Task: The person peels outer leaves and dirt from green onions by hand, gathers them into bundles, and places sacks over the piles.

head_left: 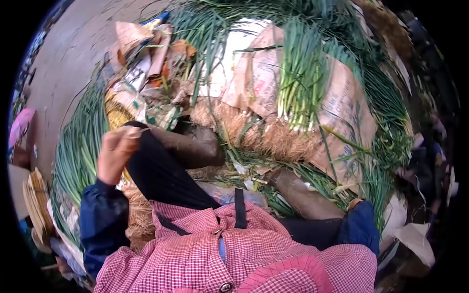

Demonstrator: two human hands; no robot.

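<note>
My left hand [117, 151] is raised over my bent knee, its fingers pinched together; what they hold, if anything, is too small to make out. Of my right hand [355, 203] only a small part shows beyond the dark blue sleeve, low beside my other leg, and its fingers are hidden. In front of me a bunch of green onions [299, 83] lies on printed brown sacking [342, 110], its white stems and brown roots toward me. Neither hand touches that bunch.
Long green onion leaves [73, 151] are heaped at the left and curve round the far side and right. Torn sacks and paper [139, 63] lie at the upper left. Loose leaves and scraps cover the ground between my boots [200, 146]. A pink item [21, 127] is at the far left.
</note>
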